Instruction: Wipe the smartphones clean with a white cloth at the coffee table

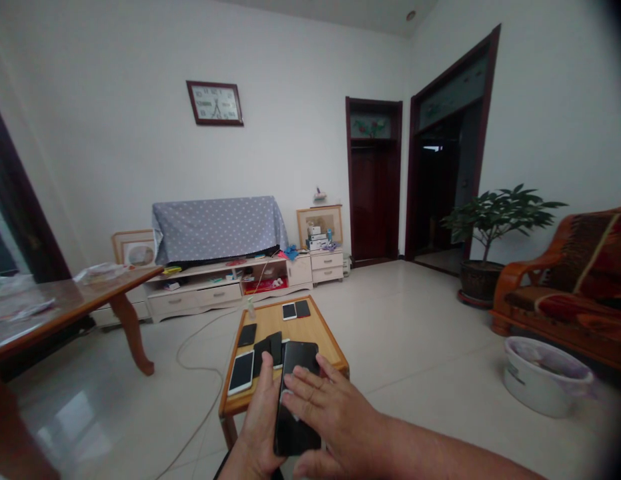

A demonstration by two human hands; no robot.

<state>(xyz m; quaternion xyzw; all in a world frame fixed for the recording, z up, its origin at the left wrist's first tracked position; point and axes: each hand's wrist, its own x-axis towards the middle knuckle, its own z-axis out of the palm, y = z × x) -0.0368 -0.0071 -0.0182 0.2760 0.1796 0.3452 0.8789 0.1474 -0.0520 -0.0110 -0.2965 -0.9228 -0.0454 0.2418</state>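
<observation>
Our L hand (260, 427) is closed round the lower part of a black phone (297, 400), gripping it & holding it tilted just above the near end of a small wooden table (323, 333). Our R hand (335, 417) is open, its fingers (310, 390) spread & lying across the upper part of the phone's face. On the table, right by our hands, are a white phone (241, 372) & a couple of dark phones (267, 350) overlapping each other, w/ another black phone (247, 335) just past them. At the far end a white phone (289, 311) & a dark phone (303, 308) lie side by side. A pale cable (190, 360) runs across the floor left of the table. Further off is a low cabinet (225, 290) w/ a dotted grey cloth (215, 230) on top, under a wall clock (215, 103). To our L stands a bigger wooden table (90, 300); to our R, a potted plant (490, 227), a wooden sofa (565, 287) & a white bucket (545, 377).
</observation>
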